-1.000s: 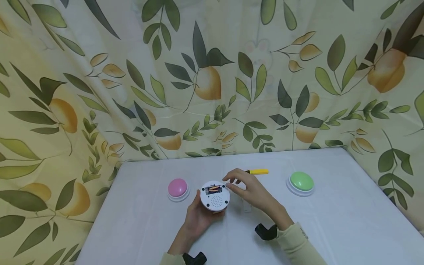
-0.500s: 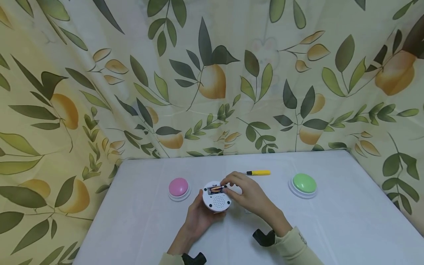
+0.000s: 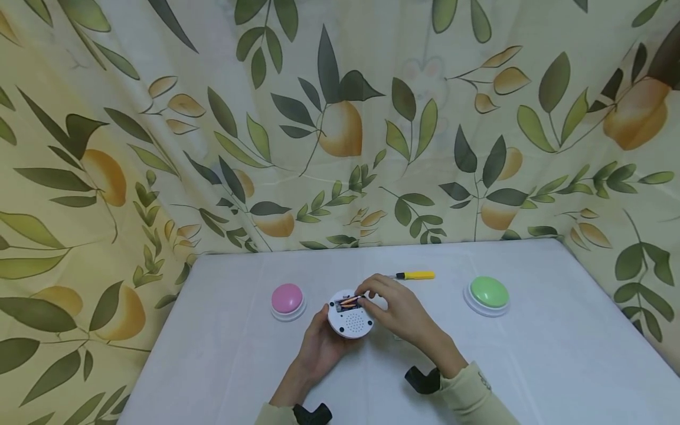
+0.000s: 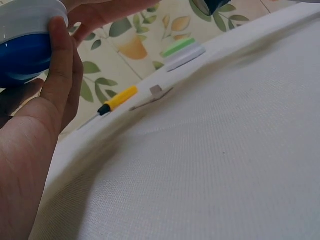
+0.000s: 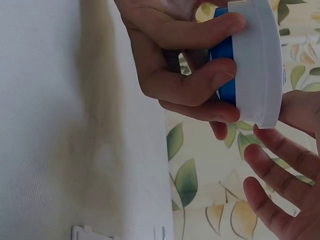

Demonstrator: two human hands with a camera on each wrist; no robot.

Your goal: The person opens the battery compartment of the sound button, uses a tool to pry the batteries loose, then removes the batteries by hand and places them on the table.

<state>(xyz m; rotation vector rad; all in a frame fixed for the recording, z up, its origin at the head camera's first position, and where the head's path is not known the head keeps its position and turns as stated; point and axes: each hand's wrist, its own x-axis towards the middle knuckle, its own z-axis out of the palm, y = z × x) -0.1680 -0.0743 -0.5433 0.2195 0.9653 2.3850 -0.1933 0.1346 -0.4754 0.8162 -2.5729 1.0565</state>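
In my left hand (image 3: 325,348) I hold a round push button (image 3: 355,324) upside down; its white base faces up and its blue dome (image 4: 25,57) faces down. The battery compartment (image 3: 340,307) in the base lies uncovered, with copper-coloured batteries (image 3: 348,303) inside. My right hand (image 3: 395,304) has its thumb and forefinger at the right end of the compartment, against the batteries. Whether they pinch one is hidden. The right hand's other fingers (image 5: 270,175) are spread below the base in the right wrist view.
A pink button (image 3: 287,298) stands to the left, a green one (image 3: 489,292) to the right. Behind my right hand lies a yellow-handled screwdriver (image 3: 417,275). A small white cover (image 5: 92,234) lies on the white table (image 3: 223,354). A patterned curtain (image 3: 212,118) hangs behind.
My right thumb and forefinger have come left from beside the base onto the batteries. The left hand and its push button have shifted slightly right in the view, which has moved a little too.
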